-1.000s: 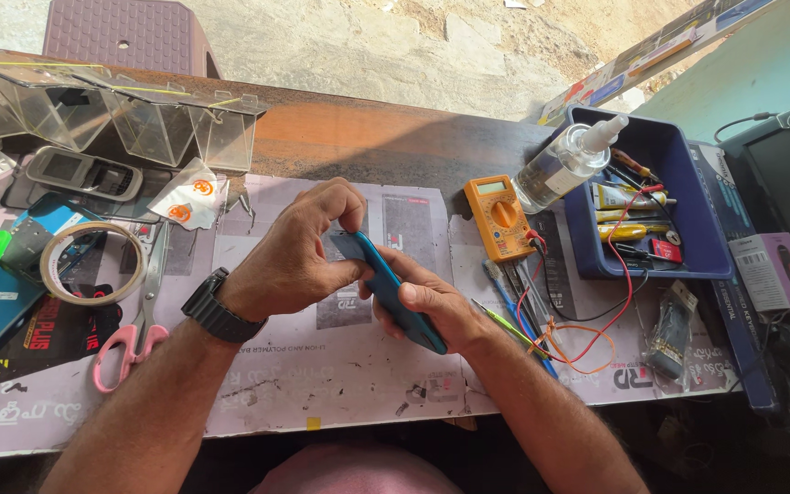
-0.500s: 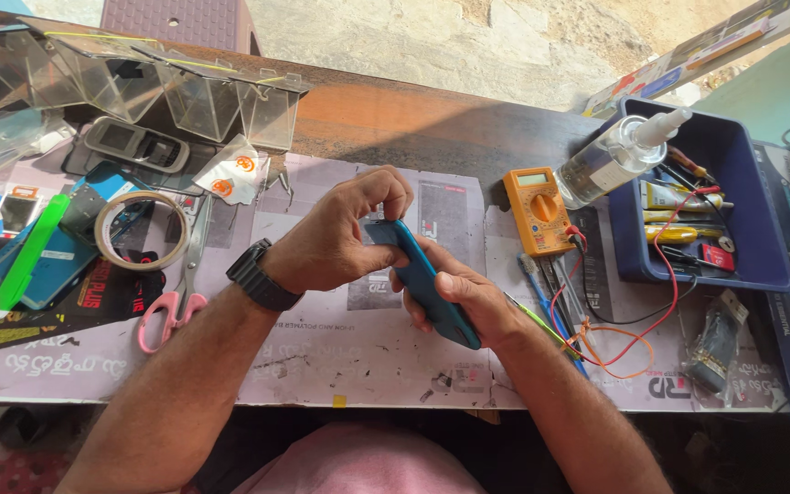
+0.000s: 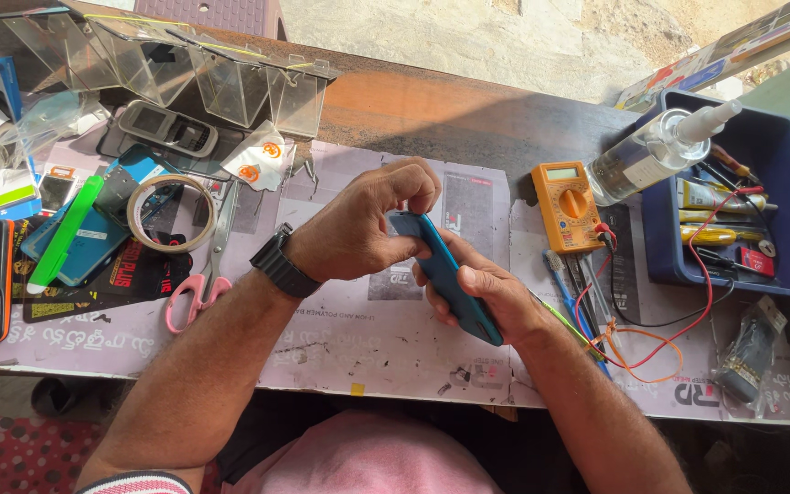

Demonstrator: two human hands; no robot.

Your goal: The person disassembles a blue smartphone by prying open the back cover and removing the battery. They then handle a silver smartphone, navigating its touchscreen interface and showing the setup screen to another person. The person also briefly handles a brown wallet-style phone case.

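Observation:
A slim blue phone (image 3: pixel 448 277) is held edge-up above the worktable. My right hand (image 3: pixel 491 297) cradles its lower part from underneath, fingers wrapped around the body. My left hand (image 3: pixel 363 229), with a black watch (image 3: pixel 278 264) on the wrist, pinches the phone's top end with fingertips curled over it. Both hands hover over a pale printed mat (image 3: pixel 368 329) on the table.
An orange multimeter (image 3: pixel 567 207) with red and black leads lies to the right, beside a blue tray (image 3: pixel 660 247) of tools and a spray bottle (image 3: pixel 651 151). Pink-handled scissors (image 3: pixel 201 274), a tape roll (image 3: pixel 172 213), phones and clear plastic bins (image 3: pixel 203 78) lie to the left.
The view has shifted, so everything sits further right and lower. Both hands keep their hold on the blue phone; the left fingers stay at its top end.

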